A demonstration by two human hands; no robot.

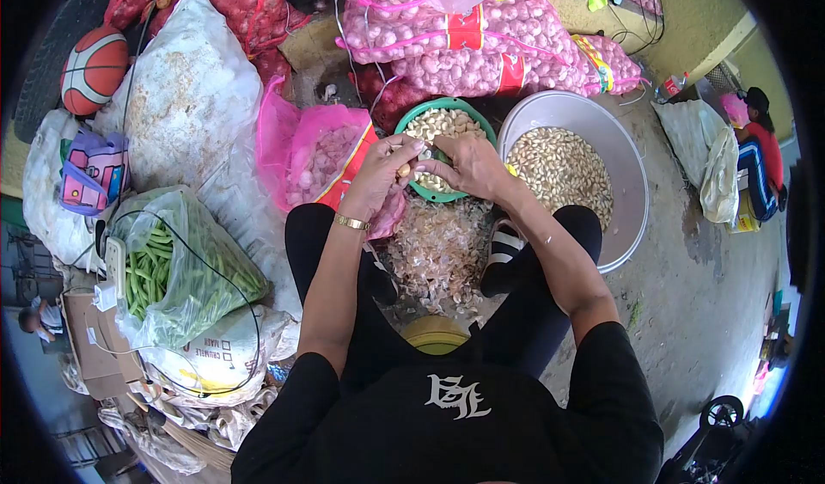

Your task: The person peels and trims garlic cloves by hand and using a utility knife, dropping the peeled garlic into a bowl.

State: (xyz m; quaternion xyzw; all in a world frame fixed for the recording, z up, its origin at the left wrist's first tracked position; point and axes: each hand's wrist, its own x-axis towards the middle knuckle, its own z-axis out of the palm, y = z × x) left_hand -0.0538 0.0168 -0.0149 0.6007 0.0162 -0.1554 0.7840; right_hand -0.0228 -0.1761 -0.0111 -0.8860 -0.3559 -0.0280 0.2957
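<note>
My left hand is closed around garlic, with a brownish clove showing at its fingers. Against its fingertips, my right hand is closed too; whatever it grips is hidden. A small yellow piece shows beside the right wrist, too small to name. Both hands are above the near part of a green basin of pale cloves. To the right stands a large grey tub with many unpeeled cloves. Left of my hands, an open pink mesh bag holds garlic bulbs.
Garlic skins litter the floor between my feet. Full mesh sacks of garlic are stacked behind the basin. At left are a white sack, a basketball and a bag of green pods. A person sits at far right.
</note>
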